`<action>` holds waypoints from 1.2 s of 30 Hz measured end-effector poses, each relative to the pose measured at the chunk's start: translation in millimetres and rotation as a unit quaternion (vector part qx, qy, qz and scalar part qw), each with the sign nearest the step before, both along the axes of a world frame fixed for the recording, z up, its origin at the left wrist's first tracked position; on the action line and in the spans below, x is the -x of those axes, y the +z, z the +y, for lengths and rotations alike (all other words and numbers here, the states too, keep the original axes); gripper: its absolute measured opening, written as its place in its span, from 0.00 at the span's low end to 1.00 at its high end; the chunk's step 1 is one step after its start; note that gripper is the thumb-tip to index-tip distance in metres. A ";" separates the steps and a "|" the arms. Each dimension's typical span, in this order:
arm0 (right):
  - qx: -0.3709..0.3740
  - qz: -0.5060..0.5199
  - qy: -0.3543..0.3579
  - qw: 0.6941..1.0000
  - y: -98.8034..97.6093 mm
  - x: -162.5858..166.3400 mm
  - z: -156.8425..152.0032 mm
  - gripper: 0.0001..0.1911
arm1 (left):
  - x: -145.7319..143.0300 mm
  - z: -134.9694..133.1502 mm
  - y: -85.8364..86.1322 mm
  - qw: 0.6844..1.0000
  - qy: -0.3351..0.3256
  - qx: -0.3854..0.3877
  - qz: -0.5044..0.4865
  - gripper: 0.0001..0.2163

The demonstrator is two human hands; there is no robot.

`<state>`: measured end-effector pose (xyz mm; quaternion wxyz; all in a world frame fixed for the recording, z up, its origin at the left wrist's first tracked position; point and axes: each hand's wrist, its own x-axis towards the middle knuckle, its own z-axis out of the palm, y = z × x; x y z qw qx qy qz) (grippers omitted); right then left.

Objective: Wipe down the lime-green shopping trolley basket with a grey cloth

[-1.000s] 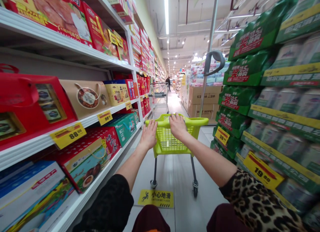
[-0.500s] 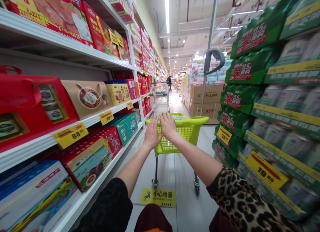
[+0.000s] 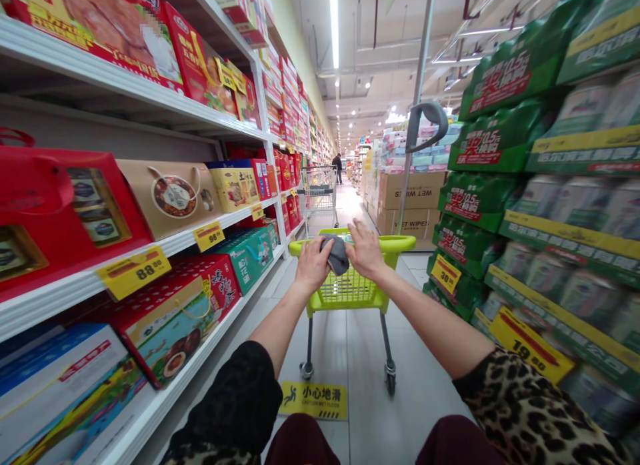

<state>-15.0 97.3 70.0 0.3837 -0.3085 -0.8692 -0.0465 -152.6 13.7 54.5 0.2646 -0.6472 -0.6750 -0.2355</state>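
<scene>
A crumpled grey cloth (image 3: 337, 255) is gripped by my left hand (image 3: 312, 263), the thumb pressed against it. It hangs at the near side of the bright green shopping cart (image 3: 333, 295), partly over the handle. My right hand (image 3: 365, 250) lies just right of the cloth with its fingers stretched forward over the cart's handle area. Its thumb reaches toward the cloth; whether they touch I cannot tell. The cart stands on grey metal legs with wheels, and my hands hide part of its rim.
White shelves (image 3: 165, 245) with red and tan gift boxes run along the left. Stacked green-wrapped cans (image 3: 495, 141) stand close on the right, with a pole handle (image 3: 425, 126) nearby. Ahead are a metal cart (image 3: 320, 188), brown cartons (image 3: 407, 198) and a distant person. A yellow wet-floor sticker (image 3: 315, 399) marks the floor.
My hands, together on the cart handle before, have moved apart, the right one going rightward. The grey cloth now shows in my left hand. The view has shifted slightly.
</scene>
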 end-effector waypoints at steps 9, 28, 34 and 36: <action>-0.011 -0.081 -0.123 0.989 -17.9 -27.6 20.2 0.28 | -7.8 19.3 -10.8 0.996 -0.032 0.015 0.077 0.24; -0.092 -0.031 -0.106 0.990 -42.0 -28.1 2.5 0.28 | 22.5 -17.3 -9.7 0.999 -0.003 0.045 -0.006 0.36; -0.094 -0.018 -0.106 0.990 -44.7 -36.8 3.3 0.28 | 14.2 -1.6 -11.6 0.997 0.062 -0.037 0.002 0.25; -0.093 -0.018 -0.100 0.990 -45.0 -39.1 2.6 0.27 | 20.9 2.2 -16.3 0.997 0.048 -0.062 0.022 0.22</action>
